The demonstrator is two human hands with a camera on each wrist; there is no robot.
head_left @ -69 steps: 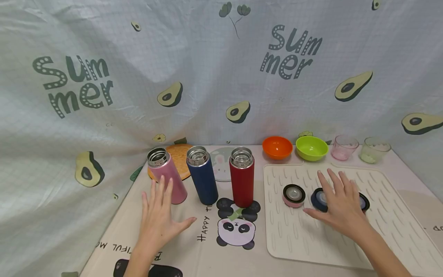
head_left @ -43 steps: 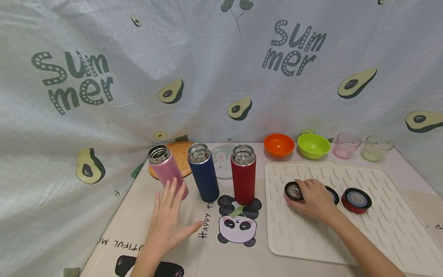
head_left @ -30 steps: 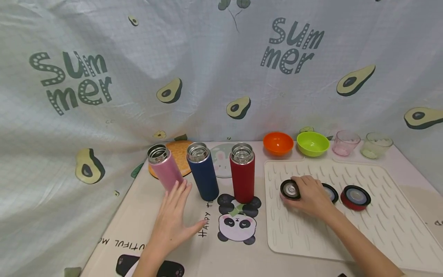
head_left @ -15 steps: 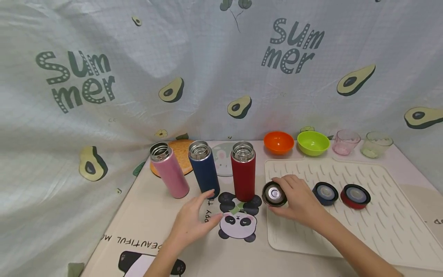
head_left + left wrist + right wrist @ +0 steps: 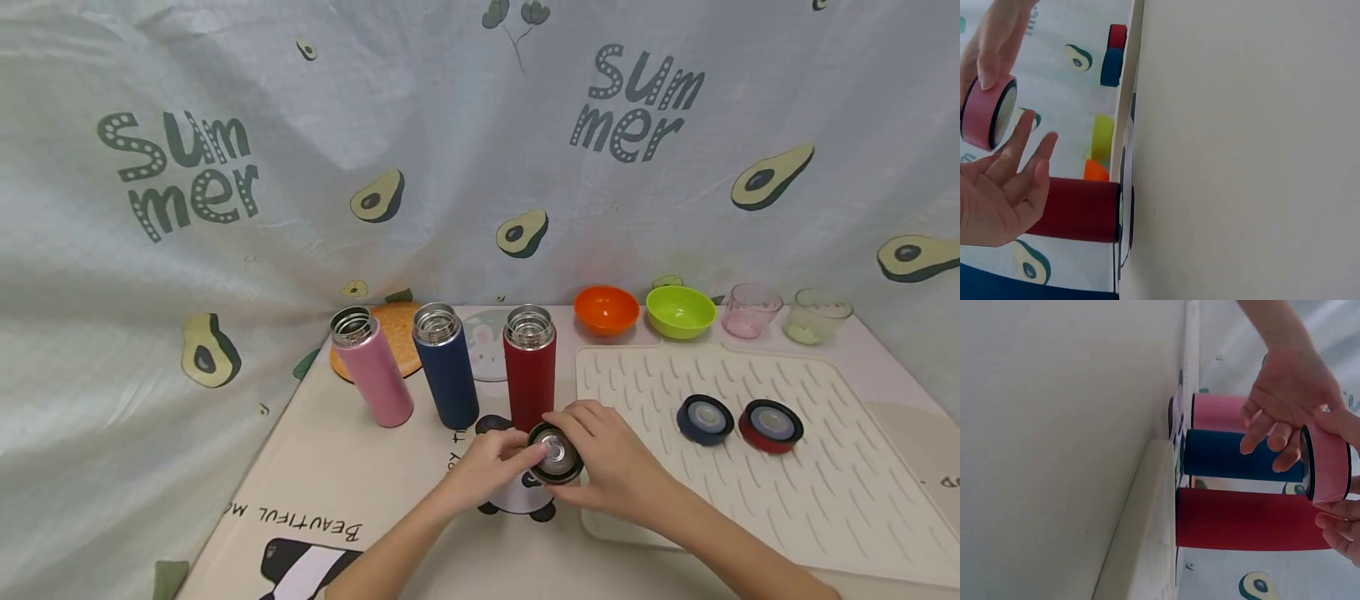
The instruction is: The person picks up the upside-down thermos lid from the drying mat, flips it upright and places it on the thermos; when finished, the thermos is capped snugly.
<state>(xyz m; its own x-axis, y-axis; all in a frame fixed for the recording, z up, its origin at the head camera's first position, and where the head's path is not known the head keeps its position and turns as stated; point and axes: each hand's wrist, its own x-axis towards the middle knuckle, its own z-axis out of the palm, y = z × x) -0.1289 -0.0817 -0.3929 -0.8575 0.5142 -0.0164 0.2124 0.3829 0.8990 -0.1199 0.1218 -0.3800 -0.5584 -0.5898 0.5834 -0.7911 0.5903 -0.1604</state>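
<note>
My right hand [image 5: 611, 458] grips a pink bottle lid [image 5: 1330, 464] by its side, its silvery underside [image 5: 555, 457] tilted up in the head view. At the lid's left side is my left hand [image 5: 491, 467]; its thumb overlaps the lid in the head view. The wrist views show its fingers spread and loosely bent, not wrapped around the lid. Whether the thumb touches it is unclear. Just behind the hands stands a red bottle [image 5: 531, 375]. Further left are a blue bottle [image 5: 447, 375] and a pink bottle [image 5: 375, 375], all upright and uncapped.
A blue lid [image 5: 705, 419] and a red lid [image 5: 770, 426] lie on the cream ribbed mat [image 5: 825, 500] at right. Behind it stand an orange bowl [image 5: 606, 311], a green bowl [image 5: 681, 312], a pink glass [image 5: 751, 311] and a greenish glass [image 5: 816, 317]. A patterned cloth hangs behind.
The right hand took hold of the pink lid, lifted it off the mat and carried it left. The left hand moved right from beside the pink bottle to the lid.
</note>
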